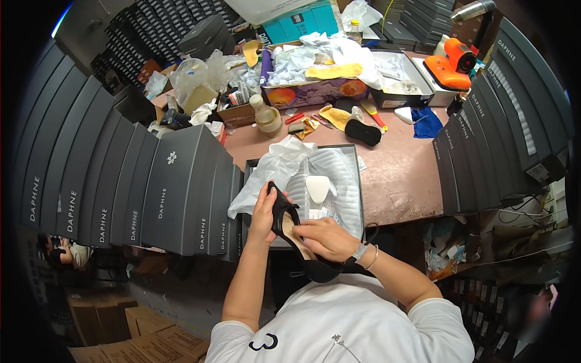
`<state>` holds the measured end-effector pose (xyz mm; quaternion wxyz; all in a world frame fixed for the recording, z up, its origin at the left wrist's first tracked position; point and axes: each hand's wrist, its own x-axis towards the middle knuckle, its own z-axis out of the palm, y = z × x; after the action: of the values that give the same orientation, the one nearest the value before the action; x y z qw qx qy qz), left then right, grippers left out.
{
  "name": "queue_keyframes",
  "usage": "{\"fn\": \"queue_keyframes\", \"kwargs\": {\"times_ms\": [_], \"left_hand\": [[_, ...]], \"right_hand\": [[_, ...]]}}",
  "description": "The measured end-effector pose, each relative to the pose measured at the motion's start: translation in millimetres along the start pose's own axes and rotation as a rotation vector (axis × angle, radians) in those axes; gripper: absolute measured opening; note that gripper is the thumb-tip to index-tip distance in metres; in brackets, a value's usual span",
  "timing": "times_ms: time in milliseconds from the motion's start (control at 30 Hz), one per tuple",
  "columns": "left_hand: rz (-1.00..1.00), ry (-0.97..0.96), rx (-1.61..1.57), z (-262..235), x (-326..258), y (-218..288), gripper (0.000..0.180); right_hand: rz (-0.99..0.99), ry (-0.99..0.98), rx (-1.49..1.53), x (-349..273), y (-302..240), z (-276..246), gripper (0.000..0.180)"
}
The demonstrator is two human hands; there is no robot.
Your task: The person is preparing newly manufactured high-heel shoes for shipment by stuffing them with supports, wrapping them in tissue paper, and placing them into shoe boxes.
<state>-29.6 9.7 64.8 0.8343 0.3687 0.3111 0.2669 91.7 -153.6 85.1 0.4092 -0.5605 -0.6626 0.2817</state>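
A black shoe (pixel 321 271) with a beige insole is held over the near edge of the table, its toe pointing toward me. My left hand (pixel 261 216) is closed around its heel end. My right hand (pixel 330 239) reaches over the opening, with curled fingers against the insole and side; its fingertips are partly hidden. Just beyond is an open grey shoebox (pixel 358 175), lined with ribbed white padding (pixel 340 181). White tissue paper (pixel 266 172) spills over its left side. A rounded white pad (pixel 318 189) lies on the padding.
Grey shoeboxes (pixel 175 193) are stacked along the left, with another stack (pixel 484 139) at the right. Behind the open box are a glass bottle (pixel 266 116), a black insole (pixel 363 132), a blue cloth (pixel 426 122), a carton of crumpled paper (pixel 315 91) and an orange device (pixel 451 66).
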Motion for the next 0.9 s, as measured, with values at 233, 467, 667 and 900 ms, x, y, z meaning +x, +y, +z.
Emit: {"fn": "queue_keyframes", "kwargs": {"times_ms": [233,467,667,900], "left_hand": [[0.019,0.054,0.037,11.3,-8.8,-15.9,0.04],[0.057,0.089,0.078,13.9,-6.6,-5.1,0.044],[-0.024,0.083,-0.019,0.7,-9.1,-22.8,0.039],[-0.109,-0.168,-0.05,-6.2,-12.3,1.4,0.049]], "right_hand": [[0.093,-0.06,-0.378,28.4,2.6,17.8,0.062],[0.211,-0.007,-0.139,53.1,27.3,46.0,0.079],[0.185,-0.124,0.142,4.0,22.5,30.6,0.059],[0.47,0.099,0.274,8.6,13.4,-40.9,0.03]]}}
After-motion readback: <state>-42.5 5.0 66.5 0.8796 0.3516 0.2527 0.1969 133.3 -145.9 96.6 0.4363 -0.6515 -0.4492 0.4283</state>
